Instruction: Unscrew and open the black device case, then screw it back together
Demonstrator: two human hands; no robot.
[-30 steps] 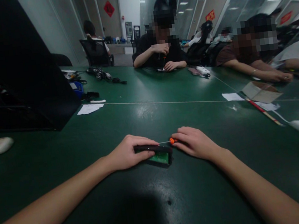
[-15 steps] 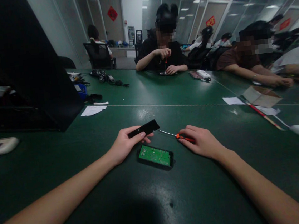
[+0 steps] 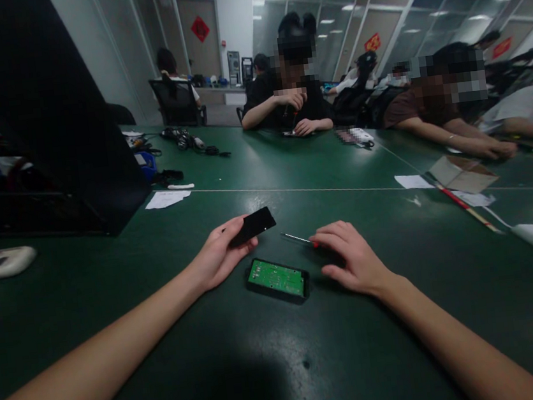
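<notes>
Your left hand has its grip pinching the black cover near frame centre, long axis rising rightward. Your right hand, grip spread, covers the left-pointing screwdriver; below centre, the circuit-board case slopes down rightward.

The left hand and right hand are bare, with slim fingers and narrow wrists. The left forearm and right forearm are bare too, slender and smooth in outline, broadening toward the elbows; fingernail detail is too small to tell.
</notes>
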